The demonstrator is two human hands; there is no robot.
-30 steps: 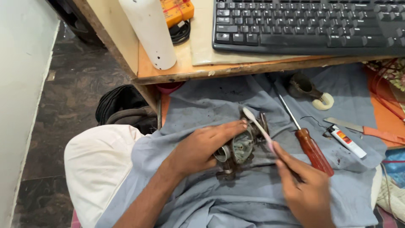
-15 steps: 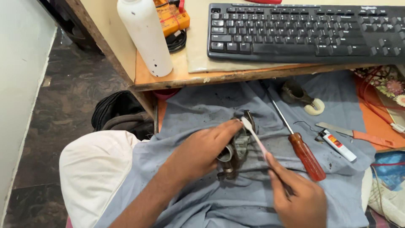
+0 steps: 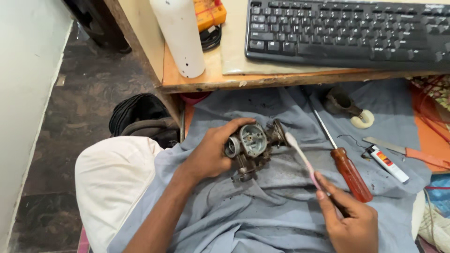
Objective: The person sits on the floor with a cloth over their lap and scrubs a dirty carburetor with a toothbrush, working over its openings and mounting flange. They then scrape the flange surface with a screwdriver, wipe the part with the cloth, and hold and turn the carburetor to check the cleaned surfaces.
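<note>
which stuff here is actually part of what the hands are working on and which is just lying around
In use:
- left hand holding the metal carburetor
- right hand holding the toothbrush, head at the carburetor
- grey cloth under it all

Lying about:
- screwdriver
- small tube
- white bottle
- keyboard
- yellow meter

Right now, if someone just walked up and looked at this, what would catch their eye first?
First, the grimy metal carburetor at centre, gripped by the left hand over a grey cloth spread on the lap. Just right of it, the right hand holds a toothbrush with its head at the carburetor's side. Next, the red-handled screwdriver lying on the cloth to the right, and the black keyboard on the wooden desk above.
</note>
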